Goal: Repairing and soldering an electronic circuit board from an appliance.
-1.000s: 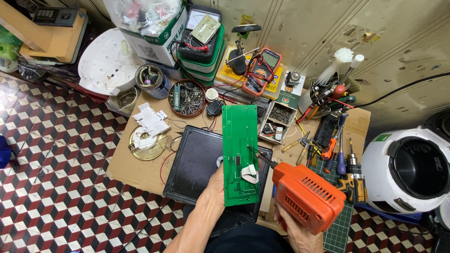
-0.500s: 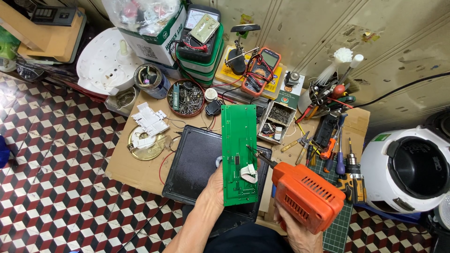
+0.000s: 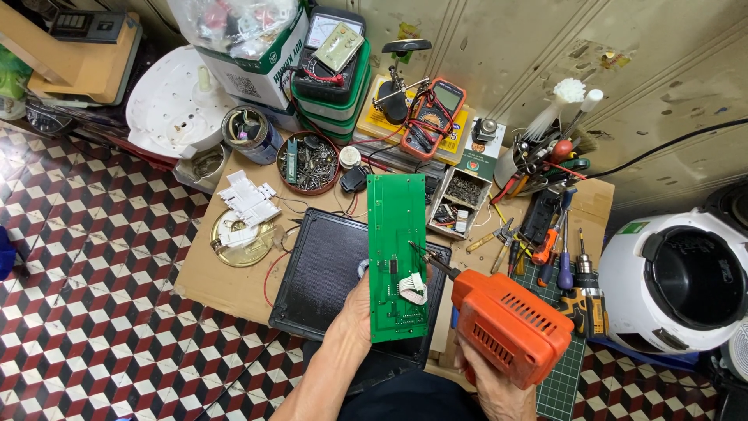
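My left hand [image 3: 354,316] grips the lower left edge of a long green circuit board [image 3: 396,249], held upright over a black tray-like panel [image 3: 323,269]. A small white ribbon connector [image 3: 413,287] hangs on the board's lower right. My right hand [image 3: 487,382] holds an orange soldering gun [image 3: 510,326] from below. Its thin metal tip [image 3: 428,261] touches the board near the middle of the right side.
A brown cardboard work surface [image 3: 226,284] lies on a chequered tile floor [image 3: 86,312]. Around it: a multimeter [image 3: 432,117], a bowl of small parts [image 3: 310,162], screwdrivers and pliers [image 3: 545,234], a cordless drill [image 3: 588,300], a white rice cooker [image 3: 686,277], a green cutting mat [image 3: 565,386].
The board and the soldering gun have stayed almost in place. The view has shifted very slightly; the tip remains on the board.
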